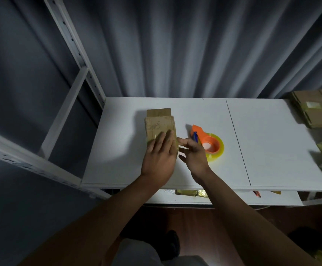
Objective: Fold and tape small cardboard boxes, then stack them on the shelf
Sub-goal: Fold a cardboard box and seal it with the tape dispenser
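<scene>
Head view shows us standing at the white shelf top [175, 169], with the small cardboard box [159, 124] lying near its left half, one flap sticking out at the far end. Our left hand [159, 156] lies flat on the box's near end, fingers straight and pressing down. Our right hand [193, 154] hovers just beside the box's right edge, fingers loosely spread and holding nothing. We judge the box light and fairly stiff, though its flaps will likely bend easily, so pinching the long side edges seems the safest hold. The orange tape dispenser [207, 142] sits just right of our right hand, crowding that side. Open surface lies to the left and beyond the seam, with flattened cardboard [315, 110] stacked at the far right.
</scene>
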